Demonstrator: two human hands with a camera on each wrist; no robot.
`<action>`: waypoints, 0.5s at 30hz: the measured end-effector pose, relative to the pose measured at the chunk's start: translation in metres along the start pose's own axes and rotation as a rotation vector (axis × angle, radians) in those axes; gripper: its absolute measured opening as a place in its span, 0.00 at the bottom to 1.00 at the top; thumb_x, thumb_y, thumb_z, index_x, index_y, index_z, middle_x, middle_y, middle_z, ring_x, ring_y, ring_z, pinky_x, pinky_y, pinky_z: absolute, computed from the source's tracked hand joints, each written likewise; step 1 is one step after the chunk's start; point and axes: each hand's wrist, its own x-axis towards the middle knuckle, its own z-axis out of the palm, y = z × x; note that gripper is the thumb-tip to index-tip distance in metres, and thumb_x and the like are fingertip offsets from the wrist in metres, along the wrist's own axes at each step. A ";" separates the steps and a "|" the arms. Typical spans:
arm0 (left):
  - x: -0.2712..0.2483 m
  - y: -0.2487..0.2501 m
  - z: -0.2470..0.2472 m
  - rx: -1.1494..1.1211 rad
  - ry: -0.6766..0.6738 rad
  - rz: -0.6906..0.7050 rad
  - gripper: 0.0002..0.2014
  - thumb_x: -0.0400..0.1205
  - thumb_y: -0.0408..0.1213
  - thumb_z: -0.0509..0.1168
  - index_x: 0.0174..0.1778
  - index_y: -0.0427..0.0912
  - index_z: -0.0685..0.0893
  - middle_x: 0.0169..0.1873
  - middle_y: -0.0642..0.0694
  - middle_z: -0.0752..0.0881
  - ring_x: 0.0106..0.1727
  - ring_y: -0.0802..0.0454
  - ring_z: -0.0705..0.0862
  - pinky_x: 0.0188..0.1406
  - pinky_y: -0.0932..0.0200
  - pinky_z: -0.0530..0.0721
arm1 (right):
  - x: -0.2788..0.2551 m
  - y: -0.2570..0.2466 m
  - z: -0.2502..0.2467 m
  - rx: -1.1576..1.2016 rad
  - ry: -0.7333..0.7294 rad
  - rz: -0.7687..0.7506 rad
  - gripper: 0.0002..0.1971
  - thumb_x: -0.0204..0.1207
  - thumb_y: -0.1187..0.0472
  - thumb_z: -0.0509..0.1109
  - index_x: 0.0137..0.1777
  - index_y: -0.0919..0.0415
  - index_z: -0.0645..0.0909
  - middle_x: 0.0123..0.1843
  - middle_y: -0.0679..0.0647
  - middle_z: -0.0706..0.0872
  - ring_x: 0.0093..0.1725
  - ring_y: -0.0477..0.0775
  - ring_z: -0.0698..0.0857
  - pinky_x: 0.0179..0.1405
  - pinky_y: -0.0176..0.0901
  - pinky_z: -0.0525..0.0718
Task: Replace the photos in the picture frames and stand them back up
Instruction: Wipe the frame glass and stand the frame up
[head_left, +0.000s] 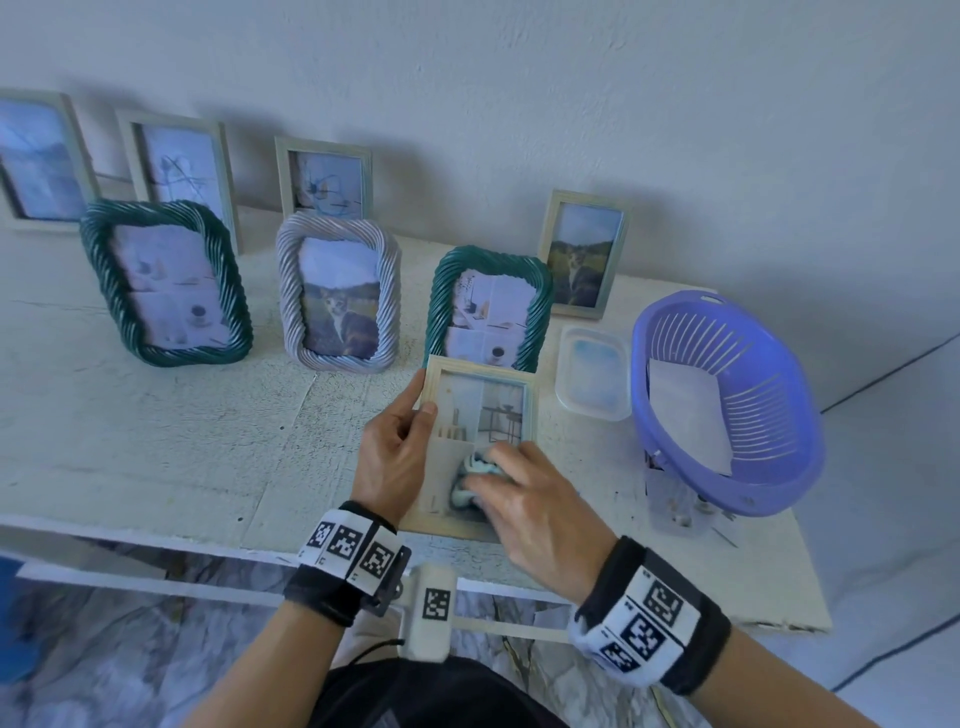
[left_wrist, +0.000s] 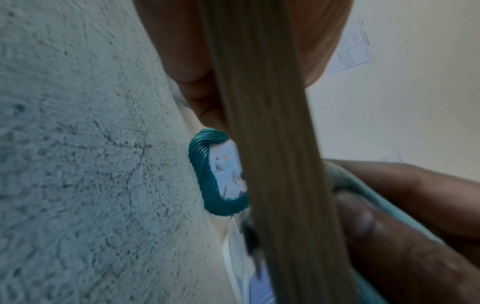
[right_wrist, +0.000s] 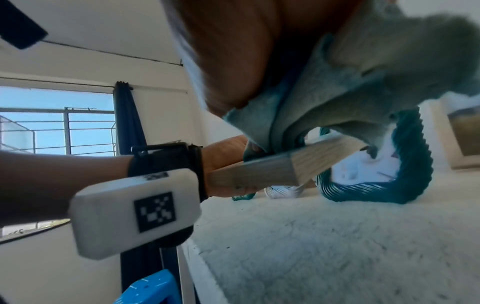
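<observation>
Pale wood frame (head_left: 480, 447) sits between the two hands, tilted above the near edge of the bench (head_left: 156, 441), its glass face turned up toward the person. The left hand (head_left: 392, 457) grips the frame's left rail, thumb on the front near the upper corner and fingers curled behind; the left wrist view shows that rail (left_wrist: 272, 164) edge-on, filling the middle of the picture. The right hand (head_left: 524, 499) bears a bunched teal cloth (head_left: 475, 475) against the lower part of the glass, fingers bent over it; in the right wrist view the cloth (right_wrist: 350, 86) hangs from the palm just above the frame (right_wrist: 285, 164). Just beyond the hands stands a dark green twisted frame (head_left: 488, 306), upright, with a grey twisted frame (head_left: 340, 299) and another green one (head_left: 166, 283) further off to the left. Plain pale frames lean along the wall behind them. To the right of the right hand lie a clear lidded box (head_left: 592, 374) and, beside it, a tilted purple basket (head_left: 727, 400) with a white sheet inside.
</observation>
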 end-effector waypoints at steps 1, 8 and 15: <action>0.000 -0.001 0.000 0.001 0.010 0.001 0.21 0.88 0.35 0.60 0.78 0.48 0.72 0.36 0.37 0.82 0.36 0.46 0.77 0.39 0.39 0.82 | -0.003 -0.001 0.001 -0.012 -0.009 -0.007 0.07 0.76 0.70 0.70 0.52 0.61 0.84 0.53 0.52 0.77 0.48 0.51 0.73 0.51 0.44 0.80; -0.003 0.003 0.005 0.004 0.014 0.065 0.25 0.80 0.53 0.62 0.75 0.61 0.72 0.35 0.39 0.80 0.35 0.45 0.76 0.33 0.39 0.81 | 0.026 0.024 -0.010 -0.111 0.165 0.227 0.07 0.74 0.71 0.72 0.50 0.63 0.82 0.48 0.57 0.78 0.44 0.54 0.77 0.41 0.41 0.82; -0.007 0.003 0.004 0.054 0.064 0.130 0.21 0.87 0.39 0.61 0.77 0.54 0.71 0.31 0.43 0.75 0.31 0.51 0.71 0.32 0.53 0.73 | 0.052 0.024 -0.010 -0.021 0.288 0.311 0.04 0.78 0.68 0.69 0.49 0.66 0.85 0.45 0.61 0.80 0.44 0.62 0.79 0.46 0.49 0.79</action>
